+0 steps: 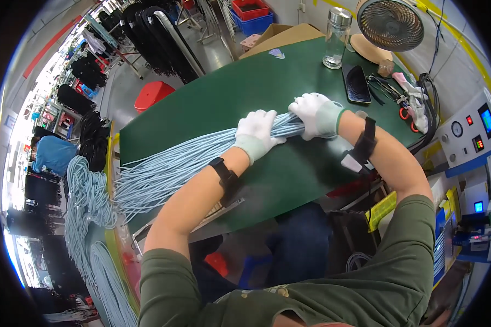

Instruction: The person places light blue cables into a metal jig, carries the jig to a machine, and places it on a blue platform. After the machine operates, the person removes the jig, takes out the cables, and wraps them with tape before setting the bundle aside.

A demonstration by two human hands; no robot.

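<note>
- The fingers of my right hand (316,115), in a white glove, are curled around the gathered end of the light-blue cable bundle (183,158); their undersides are hidden.
- The fingers of my left hand (255,132), also gloved, are bent close together over the same bundle just beside, with the thumb stretched out toward the right hand.
- From there the bundle lies across the table to its left edge, the strands fanning out loosely.
- I have a black strap (221,170) on my left forearm and another strap (367,136) on my right.
- The table (229,95) under my arms is dark green and smooth.
- Beyond my right hand stand a clear lidded jar (335,46) and a round fan (391,26), with a black tray (357,84) and red-handled scissors (403,113) nearer.
- At the far right is a control panel (457,135) with a lit blue display.
- To my left, past the table's edge, hang more light-blue cables (84,191).
- Farther off on the floor are a red stool (151,97) and a rack of long black items (153,41).
</note>
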